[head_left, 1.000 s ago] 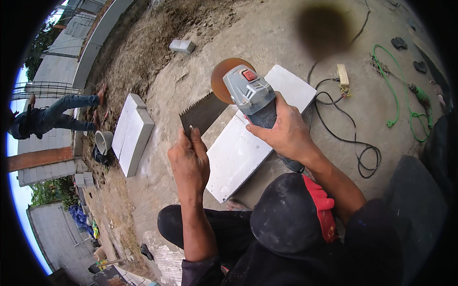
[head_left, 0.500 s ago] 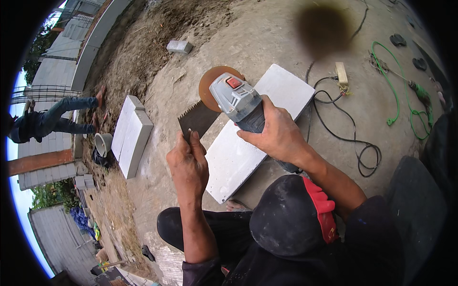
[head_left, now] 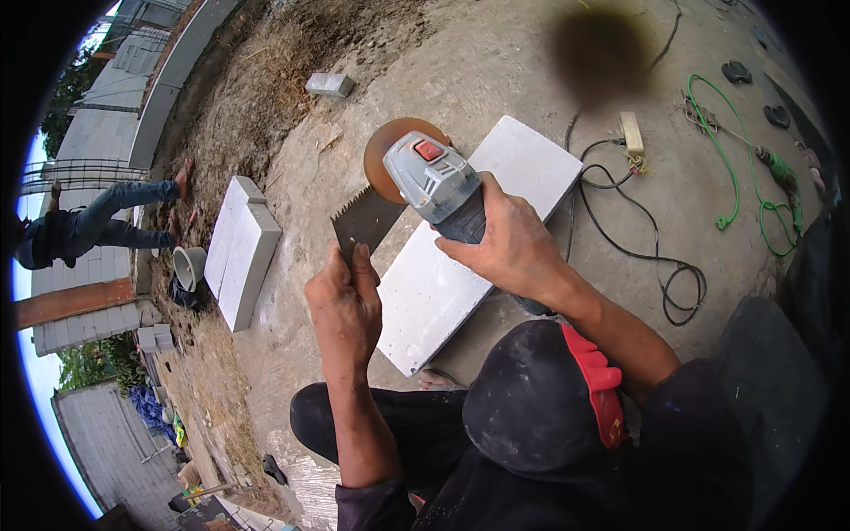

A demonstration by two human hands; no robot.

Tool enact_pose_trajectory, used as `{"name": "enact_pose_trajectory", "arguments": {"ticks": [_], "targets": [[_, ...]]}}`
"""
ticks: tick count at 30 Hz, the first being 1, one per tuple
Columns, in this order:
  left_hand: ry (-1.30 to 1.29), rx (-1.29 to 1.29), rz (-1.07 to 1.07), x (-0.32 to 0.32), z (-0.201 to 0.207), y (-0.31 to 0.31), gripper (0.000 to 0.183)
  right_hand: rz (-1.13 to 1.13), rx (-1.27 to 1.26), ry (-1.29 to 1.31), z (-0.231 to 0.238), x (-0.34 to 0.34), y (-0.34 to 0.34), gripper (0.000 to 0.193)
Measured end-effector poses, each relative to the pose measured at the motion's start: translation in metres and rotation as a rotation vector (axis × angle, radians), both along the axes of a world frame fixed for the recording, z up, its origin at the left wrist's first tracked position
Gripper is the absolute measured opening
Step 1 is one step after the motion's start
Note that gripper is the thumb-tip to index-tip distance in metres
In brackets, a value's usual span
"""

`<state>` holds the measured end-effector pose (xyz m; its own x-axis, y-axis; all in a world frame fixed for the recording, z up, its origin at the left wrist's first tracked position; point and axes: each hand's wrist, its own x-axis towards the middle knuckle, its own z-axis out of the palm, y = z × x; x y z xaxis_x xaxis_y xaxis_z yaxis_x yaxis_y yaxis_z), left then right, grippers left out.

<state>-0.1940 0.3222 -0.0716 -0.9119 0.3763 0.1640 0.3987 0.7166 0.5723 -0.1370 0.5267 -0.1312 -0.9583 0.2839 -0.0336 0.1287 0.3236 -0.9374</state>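
Note:
My left hand (head_left: 343,301) pinches a dark saw blade (head_left: 367,232) between thumb and fingers. Its row of teeth faces up and to the left. In my right hand (head_left: 522,248) is a grey angle grinder (head_left: 434,181) with a red switch, gripped round its dark body. The grinder's brown disc (head_left: 386,152) sits at the upper edge of the saw blade; whether the two touch, I cannot tell. Below both tools a long white block (head_left: 531,164) lies on the ground.
More white blocks (head_left: 237,261) lie to the left, beside a bucket (head_left: 189,265). A small grey block (head_left: 330,84) is farther off. At right, a black cord (head_left: 651,212) runs to a socket strip (head_left: 631,134), near a green rope (head_left: 726,168). Another person (head_left: 106,217) stands at far left.
Both hands, the saw blade and the grinder have barely shifted, slightly left in view along with the ground. My grip on each stays the same.

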Motion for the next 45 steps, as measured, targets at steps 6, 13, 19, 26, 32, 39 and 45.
{"name": "enact_pose_trajectory", "arguments": {"ticks": [6,13,19,26,32,39,45], "targets": [[0.019,0.033,-0.020,0.003,0.002,0.007,0.017,-0.026,0.021,0.049,-0.002,-0.004,-0.001,0.058],[0.034,0.013,-0.019,0.000,0.000,0.003,0.018,-0.045,-0.007,0.049,-0.001,-0.007,-0.006,0.057],[0.080,0.008,0.020,0.001,-0.004,0.010,0.020,-0.098,-0.041,0.068,-0.004,-0.009,-0.005,0.054],[0.093,-0.010,0.019,-0.002,-0.002,0.009,0.020,-0.030,-0.028,0.063,-0.005,-0.001,-0.007,0.050],[0.072,-0.010,0.023,-0.001,0.002,0.012,0.019,-0.041,-0.027,0.073,-0.008,0.002,-0.008,0.050],[0.116,-0.039,0.019,-0.005,-0.002,0.006,0.016,-0.033,-0.058,0.046,0.001,0.000,-0.006,0.052],[0.078,-0.025,0.002,-0.004,0.001,0.011,0.017,-0.014,-0.019,0.041,-0.003,0.002,-0.006,0.052]]}}
